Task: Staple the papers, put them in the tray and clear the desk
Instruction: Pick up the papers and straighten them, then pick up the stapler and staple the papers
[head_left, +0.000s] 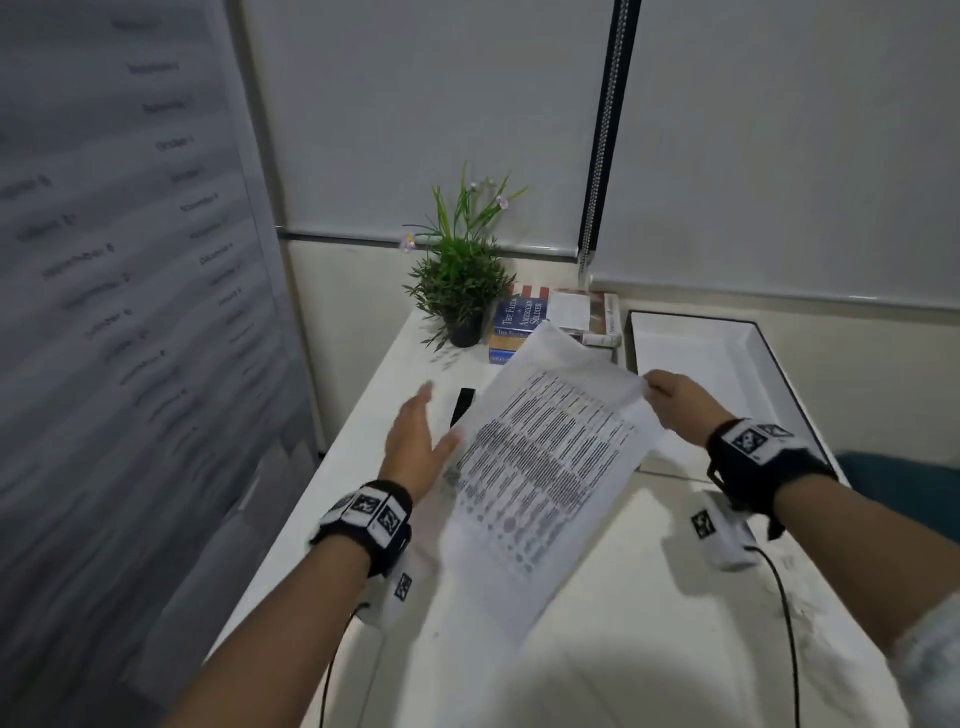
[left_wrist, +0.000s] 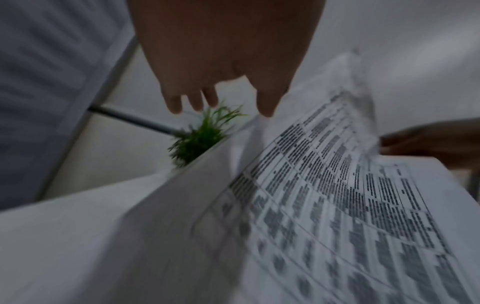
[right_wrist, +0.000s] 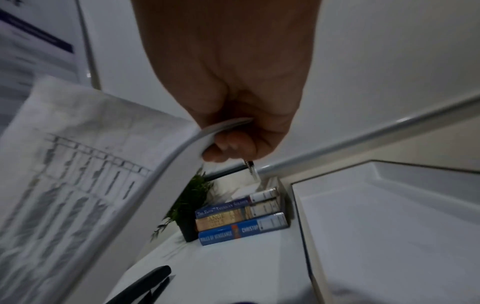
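Observation:
The printed papers (head_left: 545, 457) hang tilted above the white desk (head_left: 649, 597). My right hand (head_left: 675, 400) pinches their far right corner, near the front left corner of the white tray (head_left: 691, 358). In the right wrist view the paper's edge (right_wrist: 182, 148) curls between thumb and fingers of that hand (right_wrist: 233, 135). My left hand (head_left: 415, 441) is open, fingers spread, beside the papers' left edge; its thumb is close to the sheet. The left wrist view shows the same open hand (left_wrist: 221, 98) above the papers (left_wrist: 337, 205). A black stapler (head_left: 462, 408) lies on the desk behind the left hand.
A potted plant (head_left: 460, 291) and a stack of books (head_left: 519, 325) stand at the desk's back, left of the tray. A board with printed lines (head_left: 119, 260) closes the left side. Window blinds (head_left: 779, 156) hang behind.

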